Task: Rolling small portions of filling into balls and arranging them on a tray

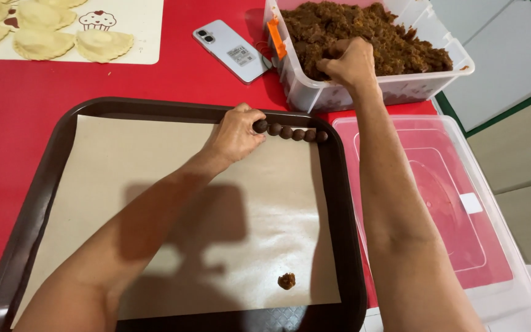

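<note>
Left hand (236,134) rests at the far edge of the brown tray (26,227), fingers closed on the leftmost brown ball (260,126) of a short row of balls (296,133) lined along the far right of the parchment sheet (155,184). Right hand (350,61) is reached into the clear plastic tub (339,95) at far right, fingers curled into the brown filling (364,31), pinching a portion. One loose lump of filling (287,281) lies alone near the near right corner of the sheet, well apart from the row. The tub's clear lid (462,203) lies flat on the red worktop (179,80), just right of the tray. A phone (232,50) lies just left of the tub. Folded pastries (102,44) sit on a mat at far left.
</note>
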